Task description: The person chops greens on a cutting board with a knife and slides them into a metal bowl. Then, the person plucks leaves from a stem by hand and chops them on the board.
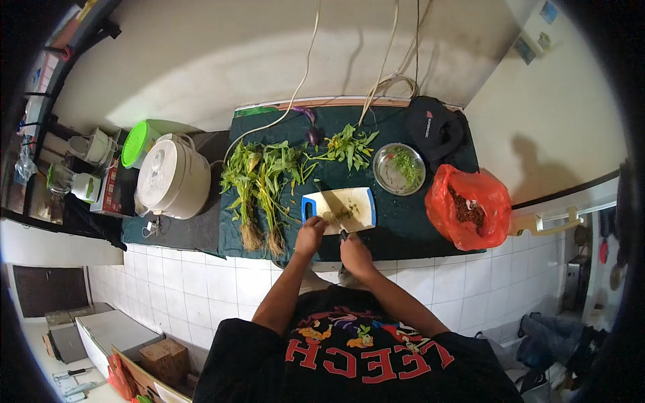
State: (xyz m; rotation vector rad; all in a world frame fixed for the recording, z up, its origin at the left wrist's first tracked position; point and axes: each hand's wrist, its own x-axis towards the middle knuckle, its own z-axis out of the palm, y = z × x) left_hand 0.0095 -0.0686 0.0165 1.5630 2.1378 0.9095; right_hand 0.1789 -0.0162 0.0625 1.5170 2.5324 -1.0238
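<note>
Shiny metal, that bowl point(385, 178); glossy, crinkled plastic on the red bag point(443, 218) at the table's point(403, 235) right edge; smooth-looking plastic, the cutting board point(364, 201) near the front edge; and matt cloth, the black bundle point(432, 129), back right corner!

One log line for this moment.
Right hand: gripping black-handled knife | Left hand: at blue-edged white cutting board | Board: chopped green bits | Round metal bowl: cut greens

A person point(322, 383) wears a black, short-sleeved T-shirt point(269, 386), its front printed with large red block letters point(379, 366) alongside a row of multicoloured cartoon figures point(361, 337); plain black sleeves point(245, 342) leave the forearms point(279, 295) bare.
</note>
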